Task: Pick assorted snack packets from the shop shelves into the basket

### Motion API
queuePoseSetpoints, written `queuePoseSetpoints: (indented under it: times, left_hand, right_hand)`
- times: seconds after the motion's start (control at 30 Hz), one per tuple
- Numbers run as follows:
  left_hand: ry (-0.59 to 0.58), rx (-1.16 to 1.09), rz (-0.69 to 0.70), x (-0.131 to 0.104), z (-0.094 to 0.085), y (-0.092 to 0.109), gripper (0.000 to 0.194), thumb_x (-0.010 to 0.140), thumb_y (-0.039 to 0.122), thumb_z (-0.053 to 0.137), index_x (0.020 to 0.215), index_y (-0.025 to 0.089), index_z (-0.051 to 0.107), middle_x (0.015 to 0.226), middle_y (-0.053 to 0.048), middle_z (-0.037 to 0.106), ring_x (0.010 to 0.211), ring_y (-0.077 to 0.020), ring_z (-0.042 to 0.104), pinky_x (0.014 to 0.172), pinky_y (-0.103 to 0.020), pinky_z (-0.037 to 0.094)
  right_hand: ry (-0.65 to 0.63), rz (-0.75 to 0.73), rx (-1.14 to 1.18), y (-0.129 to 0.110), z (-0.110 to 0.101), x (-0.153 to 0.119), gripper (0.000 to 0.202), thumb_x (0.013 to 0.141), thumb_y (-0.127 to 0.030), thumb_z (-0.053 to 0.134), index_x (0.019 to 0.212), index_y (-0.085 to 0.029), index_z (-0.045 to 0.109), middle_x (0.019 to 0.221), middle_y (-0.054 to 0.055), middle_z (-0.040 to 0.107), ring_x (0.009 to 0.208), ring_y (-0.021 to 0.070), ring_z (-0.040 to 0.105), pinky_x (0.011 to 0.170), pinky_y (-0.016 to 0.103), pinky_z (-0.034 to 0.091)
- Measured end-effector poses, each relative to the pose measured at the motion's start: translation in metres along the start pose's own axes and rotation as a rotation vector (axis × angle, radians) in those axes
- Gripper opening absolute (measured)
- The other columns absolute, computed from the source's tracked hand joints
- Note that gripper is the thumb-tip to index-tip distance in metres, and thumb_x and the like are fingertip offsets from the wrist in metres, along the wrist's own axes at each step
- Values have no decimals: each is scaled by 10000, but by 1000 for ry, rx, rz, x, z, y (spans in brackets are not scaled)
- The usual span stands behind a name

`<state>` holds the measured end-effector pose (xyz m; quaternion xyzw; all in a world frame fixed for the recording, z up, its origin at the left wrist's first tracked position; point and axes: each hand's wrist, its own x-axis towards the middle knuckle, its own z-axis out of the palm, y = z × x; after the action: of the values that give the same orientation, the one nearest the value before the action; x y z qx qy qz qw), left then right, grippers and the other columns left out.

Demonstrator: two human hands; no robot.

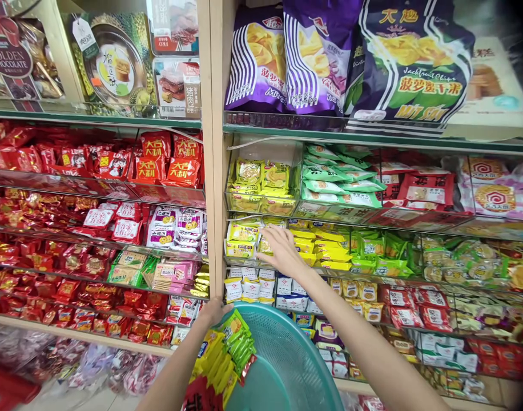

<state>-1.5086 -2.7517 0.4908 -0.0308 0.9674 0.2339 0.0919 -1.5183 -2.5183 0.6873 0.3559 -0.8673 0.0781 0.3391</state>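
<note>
My left hand (216,313) is closed on the rim of a teal plastic basket (287,348), close to the wooden shelf upright. Inside the basket, on its left side, lie green packets (238,338), yellow packets (216,362) and red packets (201,394). My right hand (282,251) reaches into a shelf compartment of small yellow packets (241,231), its fingers bent over the packets beside them. Whether its fingertips grip a packet cannot be made out. White packets (249,284) fill the compartment just below that hand.
Clear-fronted shelves hold red packets (150,157) at the left and green-white packets (341,174) at the right. Large purple snack bags (317,57) stand on the top shelf. A wooden upright (214,142) divides the shelves. Plastic-wrapped goods (90,365) lie at the lower left.
</note>
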Motion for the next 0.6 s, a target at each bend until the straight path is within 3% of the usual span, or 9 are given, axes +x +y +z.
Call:
queuePoseSetpoints:
  times: [0.17, 0.3, 0.6]
  left_hand:
    - [0, 4, -9, 0, -1, 0, 584, 731, 643, 363, 973, 160, 584, 1131, -131, 596, 985, -265, 578, 768, -302, 425]
    - [20, 2, -3, 1, 0, -1, 614, 720, 650, 368, 1032, 158, 561, 1134, -126, 598, 1013, -270, 565, 791, -308, 418]
    - [17, -10, -25, 4, 4, -4, 717, 691, 702, 344, 1075, 138, 566, 1142, -148, 592, 1025, -299, 554, 807, -342, 417]
  right_hand:
    - [-41, -32, -6, -19, 11, 27, 687, 805, -504, 434, 1365, -191, 188, 1361, 107, 342, 1290, 261, 185, 1022, 486, 133]
    - [-33, -42, -28, -25, 18, 35, 737, 795, -441, 493, 1382, -210, 111, 1327, 107, 376, 1277, 259, 209, 1021, 494, 130]
    - [13, -60, -81, -30, 20, 36, 780, 755, -355, 584, 1373, -201, 134, 1162, 115, 446, 1151, 266, 337, 972, 450, 214]
